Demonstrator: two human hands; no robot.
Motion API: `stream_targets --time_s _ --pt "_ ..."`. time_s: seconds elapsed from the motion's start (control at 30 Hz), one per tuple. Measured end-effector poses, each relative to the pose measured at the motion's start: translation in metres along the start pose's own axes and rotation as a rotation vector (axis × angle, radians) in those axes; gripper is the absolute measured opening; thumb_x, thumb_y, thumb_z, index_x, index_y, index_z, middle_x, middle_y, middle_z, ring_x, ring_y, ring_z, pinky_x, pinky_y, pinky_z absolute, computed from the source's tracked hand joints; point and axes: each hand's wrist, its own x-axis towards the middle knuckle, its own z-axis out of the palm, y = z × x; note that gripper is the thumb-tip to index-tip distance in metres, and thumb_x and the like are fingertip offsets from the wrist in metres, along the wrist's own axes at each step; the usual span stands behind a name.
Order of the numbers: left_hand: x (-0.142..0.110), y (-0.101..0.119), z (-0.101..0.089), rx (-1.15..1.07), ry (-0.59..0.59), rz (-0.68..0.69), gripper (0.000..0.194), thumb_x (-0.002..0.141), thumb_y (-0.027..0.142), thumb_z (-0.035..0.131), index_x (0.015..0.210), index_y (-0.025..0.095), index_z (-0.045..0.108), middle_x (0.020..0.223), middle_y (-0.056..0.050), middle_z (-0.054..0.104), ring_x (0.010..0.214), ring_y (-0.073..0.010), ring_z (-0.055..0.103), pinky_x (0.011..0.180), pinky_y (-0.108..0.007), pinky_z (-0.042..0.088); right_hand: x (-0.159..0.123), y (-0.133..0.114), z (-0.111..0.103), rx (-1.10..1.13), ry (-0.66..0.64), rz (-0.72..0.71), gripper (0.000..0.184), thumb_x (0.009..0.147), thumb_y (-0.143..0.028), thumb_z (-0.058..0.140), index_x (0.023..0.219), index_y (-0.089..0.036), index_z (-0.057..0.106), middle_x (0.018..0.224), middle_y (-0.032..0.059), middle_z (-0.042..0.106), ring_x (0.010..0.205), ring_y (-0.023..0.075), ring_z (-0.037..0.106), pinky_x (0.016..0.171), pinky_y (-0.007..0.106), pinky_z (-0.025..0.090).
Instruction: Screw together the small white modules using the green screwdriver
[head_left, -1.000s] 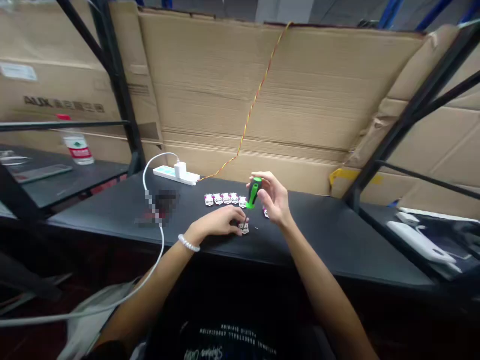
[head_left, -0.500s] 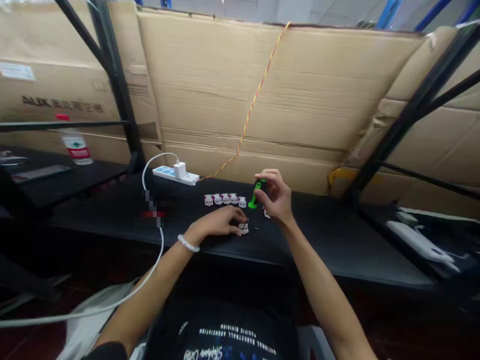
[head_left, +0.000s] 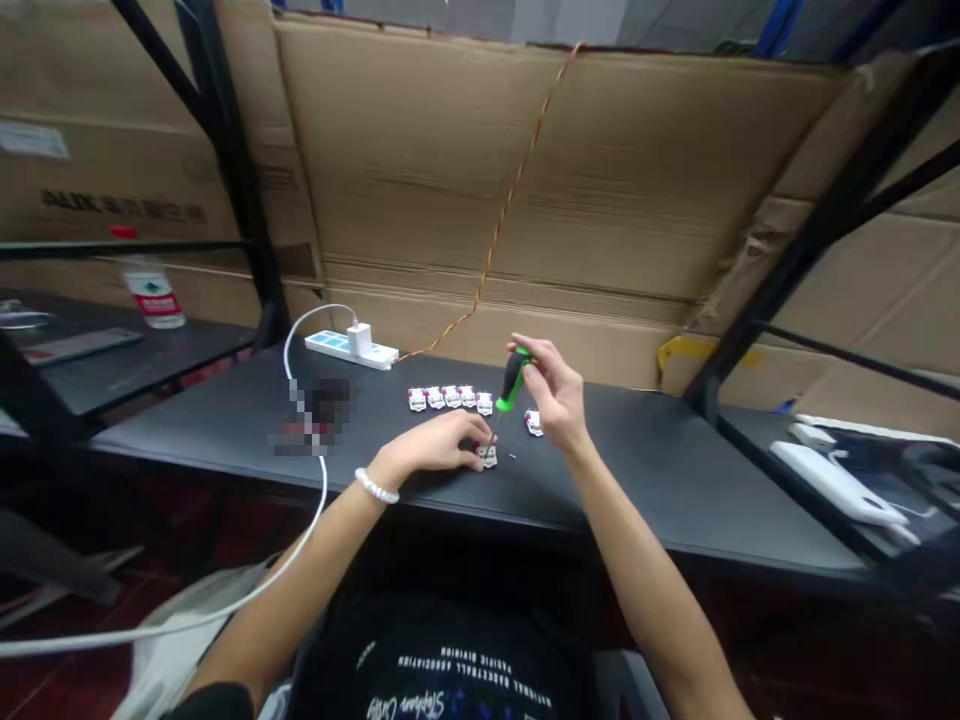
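Note:
My right hand (head_left: 553,390) grips a screwdriver (head_left: 513,378) with a green and black handle, its shaft slanting down to the left. The tip meets a small white part (head_left: 487,456) with a purple edge on the black table. Fingers of my left hand (head_left: 448,442) are closed on that part's left side and hold it against the table top. Behind my left hand stands a row of several similar white parts (head_left: 451,397). Another such part (head_left: 533,422) lies beside my right hand. A tiny light piece (head_left: 512,456), too small to identify, rests right of the held part.
A white power strip (head_left: 352,349) with a plugged-in charger lies at the back left. Its white cable (head_left: 322,500) runs over the table's front edge. Cardboard (head_left: 480,180) walls the back; black metal posts (head_left: 817,240) stand on both sides. A bottle (head_left: 154,290) stands far left.
The screwdriver handle has turned slightly within my right hand's fingers. My left hand stays on the white part. The picture's brightness has shifted.

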Motion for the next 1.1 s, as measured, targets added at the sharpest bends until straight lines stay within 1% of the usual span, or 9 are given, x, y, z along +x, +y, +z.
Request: stream_targets --time_s 0.07,0.23,0.4,0.57,0.63,0.77,0.87,0.97,1.1 --pt "-0.0005 -0.0003 0.0004 0.009 0.008 0.002 0.021 0.087 0.021 0.087 0.108 0.019 0.084 0.126 -0.01 0.077 0.119 -0.0282 0.07 0.11 -0.035 0.049 -0.0004 -0.0001 -0.0002 0.006 -0.027 -0.02 0.038 0.108 -0.045 0.055 0.14 -0.032 0.071 0.127 0.0089 0.07 0.116 0.0272 0.068 0.1 0.046 0.057" --pt "-0.0002 -0.0026 0.0013 0.019 -0.002 -0.011 0.023 0.088 0.022 0.086 0.11 0.019 0.084 0.126 -0.01 0.076 0.12 -0.0285 0.07 0.109 -0.035 0.05 -0.0016 0.0029 0.0014 -0.082 0.047 -0.022 0.04 0.096 -0.046 0.076 0.134 -0.032 0.075 0.122 0.0082 0.067 0.106 0.0252 0.067 0.094 0.043 0.058" --pt "0.0006 -0.0017 0.0003 0.018 -0.018 0.009 0.022 0.088 0.021 0.086 0.109 0.017 0.084 0.125 -0.011 0.076 0.117 -0.0284 0.071 0.109 -0.036 0.051 -0.0023 0.0026 -0.0001 0.061 -0.067 -0.002 0.042 0.107 -0.046 0.055 0.144 -0.032 0.067 0.127 0.0095 0.072 0.118 0.0294 0.069 0.102 0.049 0.058" --pt "-0.0002 0.0003 -0.0005 0.007 -0.01 0.003 0.02 0.087 0.02 0.087 0.107 0.017 0.084 0.124 -0.011 0.077 0.119 -0.0288 0.071 0.108 -0.035 0.051 -0.0028 0.0033 0.001 -0.102 0.043 -0.041 0.038 0.097 -0.045 0.074 0.133 -0.033 0.074 0.118 0.008 0.069 0.105 0.0266 0.068 0.093 0.044 0.059" --pt "-0.0001 0.0005 -0.0007 0.012 -0.004 0.008 0.02 0.087 0.02 0.087 0.107 0.017 0.084 0.124 -0.011 0.077 0.118 -0.029 0.072 0.108 -0.036 0.051 -0.0029 0.0031 0.001 -0.096 0.031 -0.005 0.037 0.102 -0.044 0.067 0.137 -0.032 0.072 0.121 0.0085 0.07 0.105 0.0256 0.068 0.095 0.044 0.059" --pt "0.0002 0.0009 -0.0008 0.005 0.004 0.012 0.021 0.086 0.019 0.087 0.107 0.018 0.084 0.125 -0.01 0.077 0.118 -0.0284 0.071 0.108 -0.036 0.051 -0.0044 0.001 -0.001 0.047 -0.105 0.03 0.044 0.11 -0.045 0.048 0.149 -0.032 0.062 0.126 0.0085 0.072 0.111 0.0267 0.071 0.103 0.049 0.059" --pt "0.0 0.0017 -0.0007 -0.003 0.0 0.01 0.019 0.087 0.019 0.087 0.106 0.018 0.084 0.123 -0.01 0.077 0.117 -0.0279 0.071 0.107 -0.035 0.051 -0.0054 -0.0011 -0.0014 -0.008 -0.096 -0.02 0.044 0.107 -0.05 0.053 0.145 -0.032 0.064 0.123 0.0092 0.07 0.109 0.0277 0.069 0.099 0.049 0.059" --pt "-0.0004 0.0022 -0.0005 0.002 0.004 0.007 0.018 0.087 0.019 0.086 0.105 0.018 0.084 0.123 -0.01 0.077 0.117 -0.0282 0.071 0.107 -0.035 0.051 -0.0051 -0.0023 -0.0007 -0.15 0.0 -0.072 0.039 0.099 -0.049 0.07 0.133 -0.032 0.072 0.117 0.0088 0.068 0.104 0.0274 0.067 0.091 0.045 0.059" --pt "-0.0007 0.0018 -0.0003 -0.001 0.004 -0.003 0.021 0.087 0.02 0.086 0.108 0.019 0.084 0.125 -0.01 0.077 0.119 -0.0282 0.071 0.11 -0.037 0.05 -0.0046 -0.0018 -0.0014 -0.093 -0.043 -0.041 0.041 0.107 -0.044 0.056 0.146 -0.033 0.065 0.126 0.0096 0.068 0.11 0.0273 0.068 0.096 0.047 0.058"
